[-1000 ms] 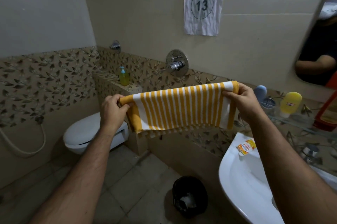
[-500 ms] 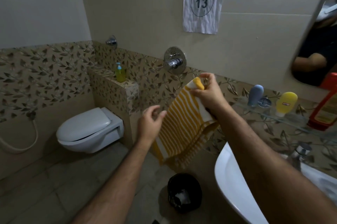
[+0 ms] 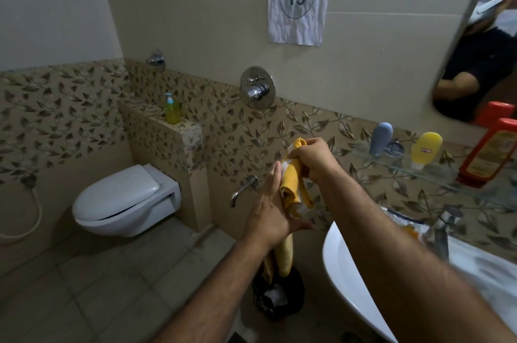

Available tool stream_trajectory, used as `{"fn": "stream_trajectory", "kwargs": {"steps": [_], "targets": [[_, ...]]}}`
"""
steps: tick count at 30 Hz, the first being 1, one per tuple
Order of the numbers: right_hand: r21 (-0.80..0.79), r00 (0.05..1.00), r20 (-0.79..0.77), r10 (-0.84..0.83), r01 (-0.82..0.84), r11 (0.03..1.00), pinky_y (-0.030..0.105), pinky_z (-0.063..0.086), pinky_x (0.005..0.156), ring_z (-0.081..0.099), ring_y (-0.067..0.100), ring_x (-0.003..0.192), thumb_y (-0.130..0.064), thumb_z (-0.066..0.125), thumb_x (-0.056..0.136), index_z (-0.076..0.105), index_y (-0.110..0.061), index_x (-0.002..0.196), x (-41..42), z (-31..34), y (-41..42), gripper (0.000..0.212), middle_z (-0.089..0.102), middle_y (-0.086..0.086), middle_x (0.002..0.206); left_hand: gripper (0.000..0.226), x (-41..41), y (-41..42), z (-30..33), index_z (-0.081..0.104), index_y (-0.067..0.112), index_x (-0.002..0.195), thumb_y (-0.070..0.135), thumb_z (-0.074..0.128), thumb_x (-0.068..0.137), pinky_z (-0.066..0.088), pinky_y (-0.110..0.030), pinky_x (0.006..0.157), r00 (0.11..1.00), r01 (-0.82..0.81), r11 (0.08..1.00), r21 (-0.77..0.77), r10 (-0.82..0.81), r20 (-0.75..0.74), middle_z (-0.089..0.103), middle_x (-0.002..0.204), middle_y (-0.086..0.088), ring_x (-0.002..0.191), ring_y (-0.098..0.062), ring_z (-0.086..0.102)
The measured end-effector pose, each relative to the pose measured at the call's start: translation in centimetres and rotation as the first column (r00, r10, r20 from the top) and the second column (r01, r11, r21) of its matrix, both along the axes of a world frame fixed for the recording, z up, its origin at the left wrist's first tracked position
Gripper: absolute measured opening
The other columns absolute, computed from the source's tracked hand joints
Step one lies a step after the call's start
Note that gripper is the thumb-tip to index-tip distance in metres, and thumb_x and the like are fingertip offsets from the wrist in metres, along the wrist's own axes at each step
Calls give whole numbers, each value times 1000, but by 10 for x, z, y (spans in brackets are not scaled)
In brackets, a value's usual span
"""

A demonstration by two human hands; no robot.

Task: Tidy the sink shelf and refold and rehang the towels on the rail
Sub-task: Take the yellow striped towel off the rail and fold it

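A yellow and white striped towel (image 3: 293,191) hangs bunched and folded lengthwise in front of me, left of the sink. My right hand (image 3: 314,158) grips its top end with curled fingers. My left hand (image 3: 268,214) lies flat against the towel's left side, fingers straight and pointing up. The towel's lower end (image 3: 284,257) dangles below my left wrist. At the right, the glass sink shelf (image 3: 436,172) carries a grey-blue bottle (image 3: 380,139), a small round tin (image 3: 394,148), a yellow bottle (image 3: 425,149) and a red bottle (image 3: 488,156). No towel rail is in view.
The white sink (image 3: 344,272) with its tap (image 3: 443,228) sits at lower right, a mirror (image 3: 481,43) above it. A black bin (image 3: 278,296) stands on the floor under the towel. A toilet (image 3: 123,203) and a ledge with a soap dispenser (image 3: 171,109) are at the left.
The towel, stretched wide between both hands a second ago, was folded over and now hangs bunched from my right hand. My left hand let go of its corner and moved in flat against the cloth.
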State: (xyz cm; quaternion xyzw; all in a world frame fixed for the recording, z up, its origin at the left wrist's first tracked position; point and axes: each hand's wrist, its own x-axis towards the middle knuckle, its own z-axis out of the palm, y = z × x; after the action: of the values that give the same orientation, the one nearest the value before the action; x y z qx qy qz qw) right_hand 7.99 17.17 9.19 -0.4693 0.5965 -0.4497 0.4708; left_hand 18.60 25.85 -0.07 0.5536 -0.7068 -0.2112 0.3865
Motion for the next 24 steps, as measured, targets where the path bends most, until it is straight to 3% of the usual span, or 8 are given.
{"fn": "stream_trajectory", "kwargs": {"steps": [3,6,8,10,13,18,20,24], "targets": [[19,995,95,-16,14,1000,43,59,69,63,30,80,10,62,81,61,0,97,1,1,0,19,59,19,92,117,-9,5,-8,-4,29,154,42,80,74,10,-24,114,988,-150,976,-156,153,5,4,163,6,147,-9,7],[19,991,136,-8,6,1000,31,55,47,59,26,64,9,58,82,60,4,101,2,3,1,20,54,17,82,77,-8,2,-5,32,22,149,9,68,83,41,-39,109,959,-264,938,-226,231,-164,42,150,-5,134,-24,45],[-10,986,169,11,-9,1000,29,52,44,59,25,60,7,57,81,57,7,109,0,5,0,27,54,19,86,57,0,-5,3,53,16,134,13,65,78,53,-40,90,941,-299,930,-212,251,-228,64,124,-9,111,-28,62],[-21,965,258,45,-41,999,40,59,55,65,28,68,1,62,83,49,5,123,-5,7,-1,43,58,22,98,38,11,-12,17,64,20,114,26,63,76,55,-36,81,903,-300,947,-113,243,-355,72,101,-2,94,-23,68],[-100,911,388,140,-109,989,48,60,77,70,30,84,-19,71,89,36,-10,130,-14,2,1,55,61,20,110,22,24,-24,40,66,25,103,22,68,81,49,-19,89,765,-231,973,-10,175,-620,69,103,8,102,-11,64],[-294,981,33,189,-171,940,38,54,91,60,22,114,-44,86,67,30,-25,147,-30,-19,6,100,53,11,132,15,50,-25,73,70,20,99,21,55,97,52,-37,96,588,64,974,217,139,-797,72,98,3,104,-21,67],[-237,942,63,329,-306,922,40,53,95,59,24,119,-49,90,53,30,-24,149,-38,-20,8,116,54,8,136,23,55,-23,81,67,17,102,23,46,100,56,-36,86,540,210,955,209,65,-839,75,96,-2,94,-19,70],[-274,796,132,590,-543,794,33,59,79,71,23,96,-30,87,66,63,-10,113,-50,2,21,56,73,7,104,31,63,-24,83,64,14,95,21,35,103,59,-26,62,510,296,938,182,6,-860,76,77,0,76,-17,72]]}}
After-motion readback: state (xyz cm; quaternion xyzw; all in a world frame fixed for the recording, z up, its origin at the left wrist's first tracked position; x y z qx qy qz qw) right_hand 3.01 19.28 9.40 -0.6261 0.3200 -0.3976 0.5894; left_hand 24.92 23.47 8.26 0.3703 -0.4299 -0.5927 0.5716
